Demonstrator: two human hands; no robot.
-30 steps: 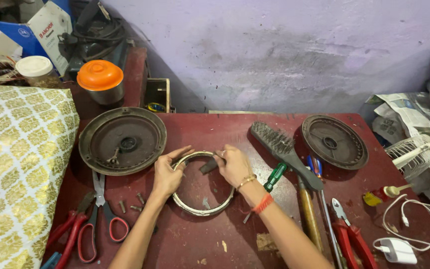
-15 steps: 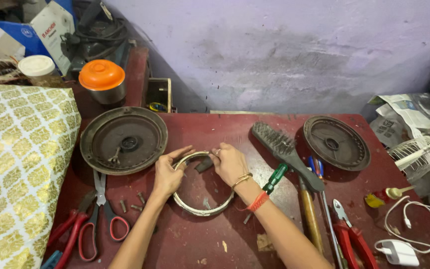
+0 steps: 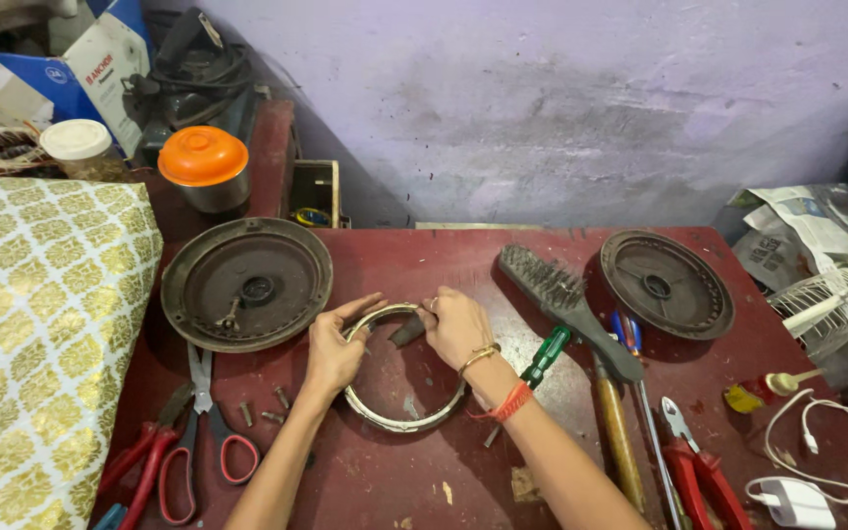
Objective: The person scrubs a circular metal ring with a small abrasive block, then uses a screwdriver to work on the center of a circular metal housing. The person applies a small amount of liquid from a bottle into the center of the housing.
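Far left of grip: patterned yellow-and-white cushion point(image 3: 36, 344) at the table's left edge; beyond it an orange-lidded steel tin point(image 3: 204, 167).
Near left, low: red-handled scissors point(image 3: 203, 432) and red pliers point(image 3: 139, 456) lie on the red table point(image 3: 395, 491); a few loose screws point(image 3: 262, 410) just left of the left wrist.
Up-left of grip: round dark metal cover plate point(image 3: 245, 283), dished side up, close to the left hand but apart.
Left hand point(image 3: 334, 351): closed on the left rim of the metal ring point(image 3: 399, 422), thumb over the top edge, fingers curled beneath.
Metal ring: lies flat on the table between both hands, near arc toward the person, clear of other tools.
Right hand point(image 3: 455, 326): pinched shut at the ring's upper rim, on a small dark piece point(image 3: 407, 332) set against that rim; whether it pinches the piece or the rim, cannot tell. Gold bangle and red thread at the wrist.
Just right of grip: green-handled screwdriver point(image 3: 545, 356), then a wire brush point(image 3: 566, 306) lying aslant.
Far right: second round cover plate point(image 3: 666, 283); red pliers at the bottom edge point(image 3: 704, 481); white charger and cable point(image 3: 797, 496).
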